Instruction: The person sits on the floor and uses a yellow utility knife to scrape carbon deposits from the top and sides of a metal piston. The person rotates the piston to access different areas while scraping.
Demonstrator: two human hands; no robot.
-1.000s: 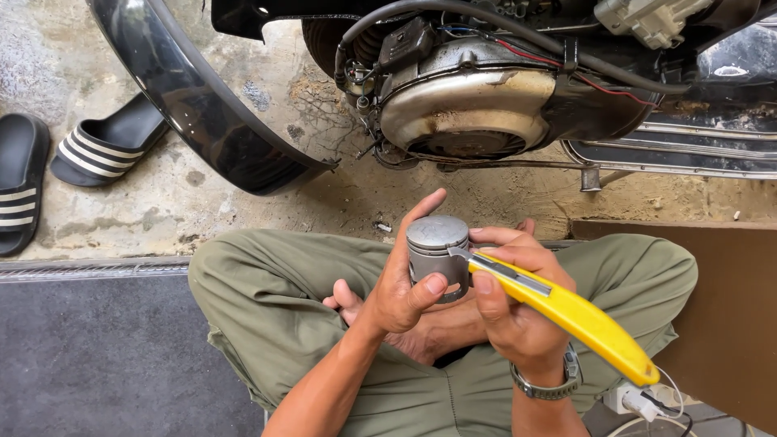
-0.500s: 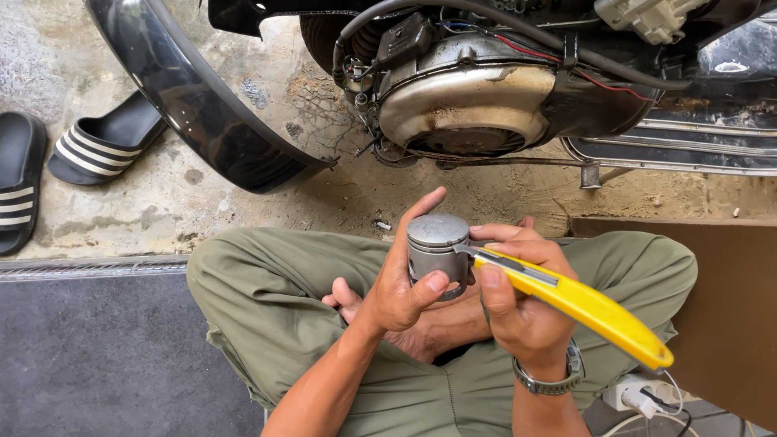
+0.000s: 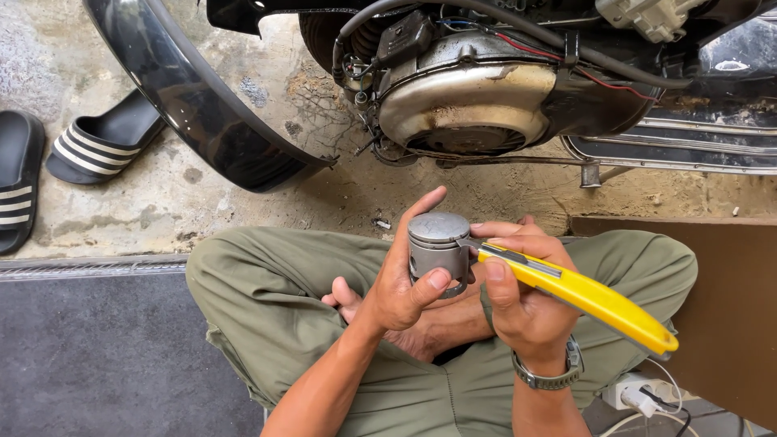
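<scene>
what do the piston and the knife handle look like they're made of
Piston in the left hand: looks like cast metal, probably aluminium, with a dull grey matte finish and a darkened crown. Knife handle in the right hand: looks like moulded plastic, glossy bright yellow with soft highlights; the thin blade tip at the piston looks like steel.

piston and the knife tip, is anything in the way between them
Nothing visible. The left hand grips the grey piston by top and side, leaving its right side bare, where the yellow utility knife in the right hand already has its tip against it.
</scene>
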